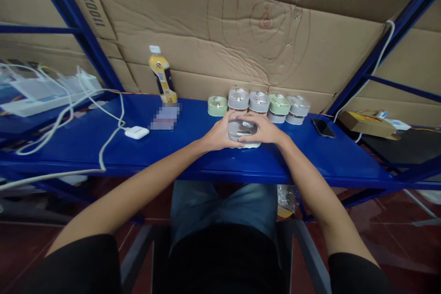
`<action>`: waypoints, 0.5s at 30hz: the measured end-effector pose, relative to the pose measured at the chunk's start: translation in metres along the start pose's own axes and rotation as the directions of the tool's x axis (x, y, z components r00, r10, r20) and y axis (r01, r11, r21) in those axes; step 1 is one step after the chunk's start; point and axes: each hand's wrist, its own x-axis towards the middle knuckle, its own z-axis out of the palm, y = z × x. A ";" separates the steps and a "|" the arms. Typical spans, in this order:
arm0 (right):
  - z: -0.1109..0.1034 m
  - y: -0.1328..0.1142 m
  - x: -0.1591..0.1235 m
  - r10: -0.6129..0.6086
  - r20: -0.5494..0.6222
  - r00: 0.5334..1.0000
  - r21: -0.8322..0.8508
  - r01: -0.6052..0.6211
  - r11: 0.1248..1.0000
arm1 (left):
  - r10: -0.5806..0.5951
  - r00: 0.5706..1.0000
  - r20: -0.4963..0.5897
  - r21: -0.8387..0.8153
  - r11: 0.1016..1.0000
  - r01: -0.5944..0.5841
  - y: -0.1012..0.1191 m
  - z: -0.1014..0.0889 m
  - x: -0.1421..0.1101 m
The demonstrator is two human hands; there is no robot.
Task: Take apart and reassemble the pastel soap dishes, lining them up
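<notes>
Between my two hands, over the blue shelf, is a small grey box with a clear lid [237,129]. My left hand [220,133] curls round its left side, and my right hand [262,128] wraps its right side and top. A white edge [252,145] shows beneath the box; whether it belongs to it I cannot tell. Just behind my hands stand several similar small boxes in a row: a green box [217,106] alone at the left, then a grey stack [238,99], another grey one [259,101], a green-topped stack [279,107] and a grey stack [298,109].
On the blue shelf [138,161] stand a yellow drink bottle [163,76], a blurred-out card [165,116] and a white earphone case [137,132]. A phone [323,127] lies at the right. White cables [103,147] cross the left side; cardboard [179,23] walls the back.
</notes>
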 end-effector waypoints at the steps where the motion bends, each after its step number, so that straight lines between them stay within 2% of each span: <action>1: -0.001 -0.001 0.000 -0.004 0.001 1.000 -0.010 0.004 1.000 | 0.007 1.000 0.004 -0.004 1.000 -0.007 0.002 -0.001 0.000; 8: -0.002 -0.006 0.003 -0.008 0.035 0.999 -0.053 0.010 0.999 | -0.020 1.000 0.009 0.005 1.000 0.020 0.012 -0.004 0.000; 15: 0.003 0.006 -0.007 0.031 0.038 0.999 0.049 -0.033 0.998 | 0.066 0.995 0.068 0.087 0.994 -0.072 0.000 -0.003 -0.002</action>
